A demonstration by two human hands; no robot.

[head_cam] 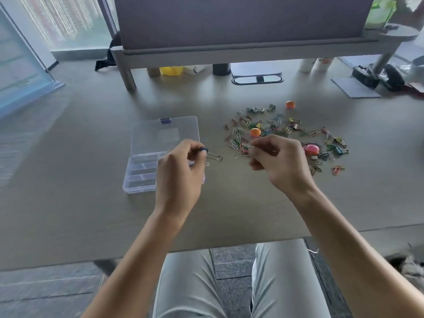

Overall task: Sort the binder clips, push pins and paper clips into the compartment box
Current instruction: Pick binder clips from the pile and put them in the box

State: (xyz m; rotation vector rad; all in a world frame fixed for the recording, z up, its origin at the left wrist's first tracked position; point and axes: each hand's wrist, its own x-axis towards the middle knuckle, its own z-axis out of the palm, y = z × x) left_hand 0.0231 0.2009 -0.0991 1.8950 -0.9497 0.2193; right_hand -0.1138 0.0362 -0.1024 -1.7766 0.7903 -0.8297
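I see my left hand (pixel 181 161) pinching a small dark binder clip (pixel 212 153), its wire handles pointing right, just over the open clear plastic compartment box (pixel 149 157) beneath and left of it. My right hand (pixel 275 157) curls on something I can't identify beside the scattered coloured clips (pixel 286 131).

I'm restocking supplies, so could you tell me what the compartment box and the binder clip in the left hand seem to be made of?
The clear rectangular compartment box looks like glossy transparent plastic: the table shows through its open lid and dividers. The dark-bodied binder clip pinched by the left hand has thin, shiny silver loop handles, probably metal wire; its body's material is too small to judge.
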